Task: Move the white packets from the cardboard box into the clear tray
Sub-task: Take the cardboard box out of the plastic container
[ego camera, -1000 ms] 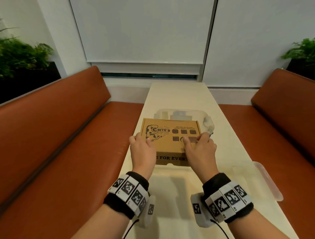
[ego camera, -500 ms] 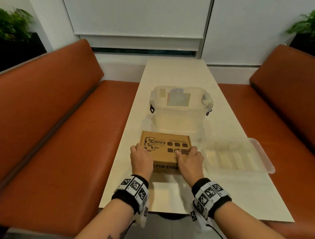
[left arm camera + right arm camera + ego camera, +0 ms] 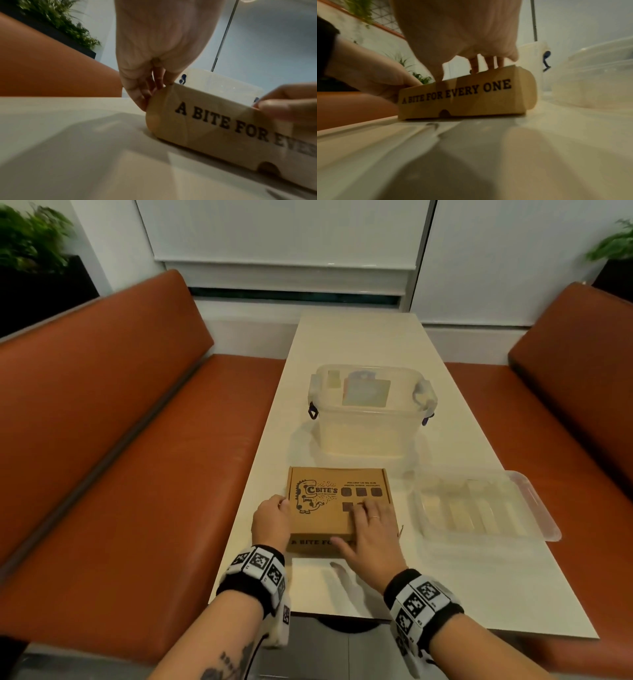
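Observation:
A closed brown cardboard box (image 3: 322, 501) printed "A BITE FOR EVERY ONE" lies near the table's front edge. My left hand (image 3: 282, 505) holds its left side, fingers curled down against the corner flap (image 3: 150, 86). My right hand (image 3: 352, 523) lies on the lid with straight fingers (image 3: 476, 65), and its thumb rests on the front wall. The clear tray (image 3: 479, 511) sits just right of the box, its ridged bottom showing (image 3: 594, 81). No white packet is in view.
A clear lidded tub (image 3: 370, 433) with dark clips stands right behind the box. The pale table (image 3: 359, 587) is narrow, with orange benches on the left (image 3: 137, 474) and right (image 3: 565, 405). Plants stand in both far corners.
The box has come toward me, away from the tub. My left hand has slid from the lid's near corner to the left side. My right thumb has dropped onto the front wall.

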`<control>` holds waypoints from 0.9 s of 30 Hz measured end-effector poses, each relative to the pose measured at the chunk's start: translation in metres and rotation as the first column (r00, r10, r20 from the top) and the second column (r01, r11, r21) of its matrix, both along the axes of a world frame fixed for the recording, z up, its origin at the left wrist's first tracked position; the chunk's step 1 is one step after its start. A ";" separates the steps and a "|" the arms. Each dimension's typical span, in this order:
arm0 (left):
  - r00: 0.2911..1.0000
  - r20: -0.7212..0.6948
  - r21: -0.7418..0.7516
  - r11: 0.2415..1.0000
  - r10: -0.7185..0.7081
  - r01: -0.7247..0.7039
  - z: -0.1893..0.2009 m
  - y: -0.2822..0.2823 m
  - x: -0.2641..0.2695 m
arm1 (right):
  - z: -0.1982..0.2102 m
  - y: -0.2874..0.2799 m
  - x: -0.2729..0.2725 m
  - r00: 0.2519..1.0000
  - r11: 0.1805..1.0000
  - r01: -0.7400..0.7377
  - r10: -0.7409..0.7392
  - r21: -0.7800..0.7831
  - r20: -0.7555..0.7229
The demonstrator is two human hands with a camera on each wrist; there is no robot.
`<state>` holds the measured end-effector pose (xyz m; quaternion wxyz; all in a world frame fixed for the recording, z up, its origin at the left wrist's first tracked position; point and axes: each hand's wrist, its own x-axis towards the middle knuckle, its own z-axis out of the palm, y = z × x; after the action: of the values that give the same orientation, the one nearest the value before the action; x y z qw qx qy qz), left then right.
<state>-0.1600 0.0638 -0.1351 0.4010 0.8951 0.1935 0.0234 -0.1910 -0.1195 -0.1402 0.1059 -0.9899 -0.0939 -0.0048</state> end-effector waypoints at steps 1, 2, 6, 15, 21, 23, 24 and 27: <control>1.000 -0.002 -0.024 1.000 0.000 0.000 0.001 0.002 0.001 | -0.001 0.003 -0.001 0.998 0.997 -0.070 0.070 -0.040 -0.002; 1.000 -0.001 -0.035 0.999 -0.002 0.002 0.001 0.004 0.002 | -0.003 0.006 -0.001 0.993 0.990 -0.121 0.121 -0.077 -0.005; 0.999 -0.018 -0.002 0.999 -0.036 0.036 0.004 0.008 0.004 | -0.004 0.009 0.002 0.986 0.978 -0.161 0.164 -0.136 0.010; 0.994 -0.072 0.026 0.996 -0.079 0.081 0.012 0.013 0.005 | -0.002 0.012 0.012 0.979 0.960 -0.185 0.198 -0.210 0.041; 0.981 -0.124 0.041 0.987 -0.148 0.154 0.016 0.019 0.010 | 0.000 0.021 0.008 0.976 0.955 -0.206 0.215 -0.214 0.018; 0.978 -0.135 0.037 0.986 -0.157 0.164 0.017 0.021 0.010 | 0.002 0.022 0.006 0.976 0.948 -0.213 0.216 -0.237 -0.012; 0.978 -0.138 0.030 0.986 -0.157 0.163 0.016 0.022 0.010 | 0.005 0.022 0.005 0.976 0.946 -0.217 0.218 -0.243 -0.019; 0.979 -0.134 -0.009 0.988 -0.155 0.155 0.017 0.023 0.010 | 0.020 0.021 0.005 0.977 0.961 -0.208 0.213 -0.181 0.007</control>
<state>-0.1499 0.0871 -0.1177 0.3871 0.9073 0.1496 -0.0681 -0.1860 -0.0987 -0.1201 0.0151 -0.9797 -0.1999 0.0020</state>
